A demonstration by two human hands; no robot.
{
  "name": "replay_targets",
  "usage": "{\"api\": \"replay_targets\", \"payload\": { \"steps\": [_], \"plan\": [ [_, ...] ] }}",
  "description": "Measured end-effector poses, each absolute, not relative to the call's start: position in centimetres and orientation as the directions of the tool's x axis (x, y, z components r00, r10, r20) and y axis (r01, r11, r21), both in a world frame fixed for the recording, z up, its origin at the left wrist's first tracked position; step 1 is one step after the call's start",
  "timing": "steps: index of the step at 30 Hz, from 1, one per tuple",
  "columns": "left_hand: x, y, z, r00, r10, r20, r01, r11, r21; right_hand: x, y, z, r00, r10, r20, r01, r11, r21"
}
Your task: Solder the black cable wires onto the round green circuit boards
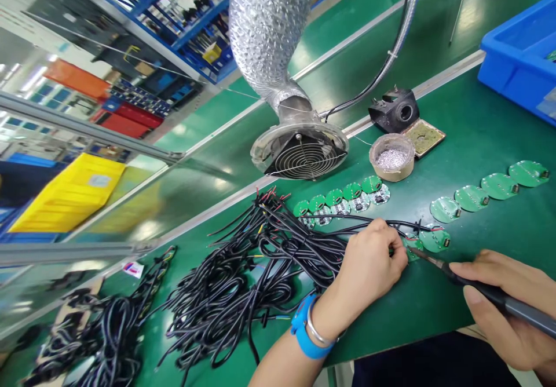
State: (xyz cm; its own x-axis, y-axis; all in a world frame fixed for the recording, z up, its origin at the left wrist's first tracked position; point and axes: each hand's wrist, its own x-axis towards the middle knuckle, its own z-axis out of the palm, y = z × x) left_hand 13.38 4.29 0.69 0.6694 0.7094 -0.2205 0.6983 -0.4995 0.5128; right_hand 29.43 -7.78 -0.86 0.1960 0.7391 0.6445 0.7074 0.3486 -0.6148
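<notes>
My left hand is pinched closed at the edge of a small round green circuit board; whatever its fingertips hold is hidden. Black cables with red wire ends run past this hand toward that board and a second round board beside it. In my right hand is a soldering iron, gripped like a pen. The iron's tip points left and reaches the near board, close to my left fingertips. A large tangle of black cables lies to the left of my hands.
Rows of round boards lie behind my left hand and at the right. A solder-filled round pot, a black iron stand and a blue bin stand farther back. A fume extractor duct hangs over the bench.
</notes>
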Motion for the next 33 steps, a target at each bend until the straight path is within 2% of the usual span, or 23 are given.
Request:
{"api": "replay_targets", "payload": {
  "steps": [8,13,19,21,26,33],
  "plan": [
    [13.6,4.4,0.9,0.671,0.690,-0.271,0.720,-0.520,0.460,30.1,-9.9,-0.9,0.263,0.743,0.615,0.720,0.273,-0.638],
    [13.0,4.6,1.8,0.750,0.596,-0.288,0.651,-0.586,0.482,29.8,-10.2,-0.7,0.255,0.756,0.602,0.726,0.261,-0.636],
    [12.8,4.5,2.4,0.826,0.480,-0.296,0.560,-0.764,0.321,29.4,-9.5,0.3,0.208,0.734,0.647,0.760,0.295,-0.580],
    [12.9,4.6,2.3,0.842,0.458,-0.285,0.534,-0.784,0.316,29.2,-9.5,0.3,0.196,0.739,0.645,0.768,0.293,-0.569],
    [13.3,4.7,1.9,0.825,0.494,-0.276,0.564,-0.751,0.342,28.5,-9.1,-0.3,0.222,0.754,0.619,0.736,0.287,-0.613],
    [13.6,4.4,1.6,0.815,0.509,-0.279,0.578,-0.754,0.312,27.9,-8.4,-0.2,0.191,0.743,0.641,0.753,0.308,-0.581]
  ]
}}
